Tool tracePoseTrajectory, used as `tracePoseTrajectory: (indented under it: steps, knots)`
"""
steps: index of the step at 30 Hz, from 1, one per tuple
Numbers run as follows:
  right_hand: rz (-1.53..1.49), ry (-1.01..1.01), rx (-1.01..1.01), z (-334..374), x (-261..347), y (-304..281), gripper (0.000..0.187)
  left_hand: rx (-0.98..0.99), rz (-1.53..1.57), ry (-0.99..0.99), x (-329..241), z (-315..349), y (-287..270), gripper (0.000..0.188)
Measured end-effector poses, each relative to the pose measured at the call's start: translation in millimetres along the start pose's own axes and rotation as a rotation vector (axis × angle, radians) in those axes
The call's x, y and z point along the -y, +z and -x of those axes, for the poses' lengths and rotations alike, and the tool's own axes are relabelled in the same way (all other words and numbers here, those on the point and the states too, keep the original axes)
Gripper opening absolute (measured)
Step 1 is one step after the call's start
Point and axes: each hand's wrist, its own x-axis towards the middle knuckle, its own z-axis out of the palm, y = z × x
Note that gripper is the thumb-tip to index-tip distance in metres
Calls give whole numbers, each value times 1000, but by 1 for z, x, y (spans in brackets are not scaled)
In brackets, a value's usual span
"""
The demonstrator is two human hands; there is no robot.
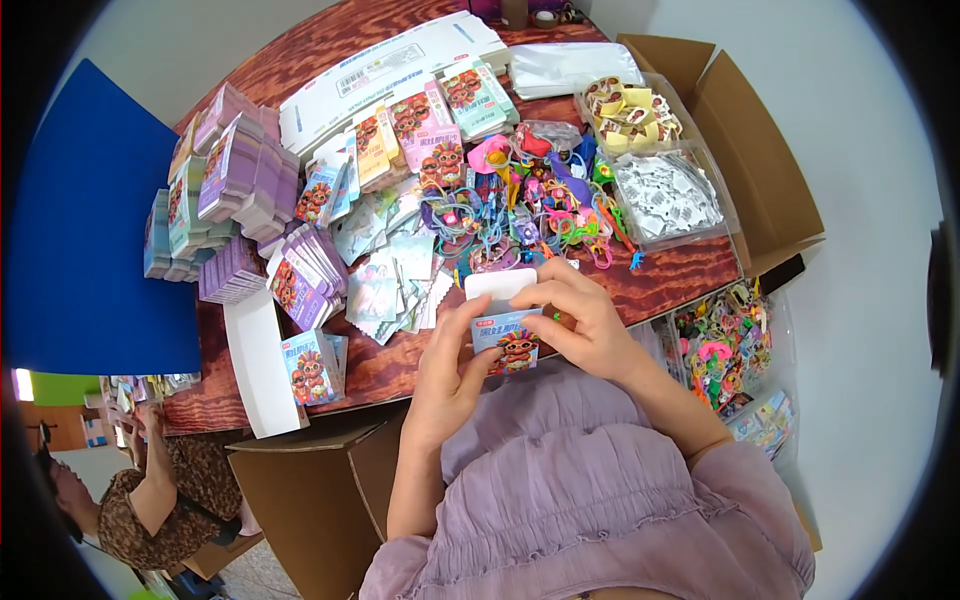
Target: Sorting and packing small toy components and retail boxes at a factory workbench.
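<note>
Gripping a small printed box [507, 340] between them, the left hand [450, 370] and right hand [585, 320] close around its sides; coloured trinkets [530, 205] lie just beyond on the worktop [690, 275].

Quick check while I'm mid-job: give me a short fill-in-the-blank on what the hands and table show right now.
1. Both hands, the left hand and the right hand, hold one small ____ with its white flap up.
2. The pile of colourful toys lies on a ____ table.
3. The clear tray of white packets sits to the person's ____ of the toys.

Missing words: box; wooden; right
</note>
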Motion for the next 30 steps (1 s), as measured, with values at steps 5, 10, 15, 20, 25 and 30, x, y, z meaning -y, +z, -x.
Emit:
tracePoseTrajectory:
  steps: [5,10,15,20,25,30]
  knots:
    - [-202,24,-160,-1,-3,13,16,-20,49,15,3,0,5,65]
    - [-219,115,-90,-1,-4,6,14,-62,28,58,10,-1,4,59]
    - [-62,96,23,-2,-5,6,11,-59,56,15,11,-1,11,59]
    - [-9,34,-107,-3,1,-4,10,-68,0,5,-2,-3,7,59]
    - [267,76,118,-9,14,-27,12,-6,-256,42,-1,-3,1,59]
    - [121,119,133,-6,10,-29,13,-71,-120,-2,1,-1,7,59]
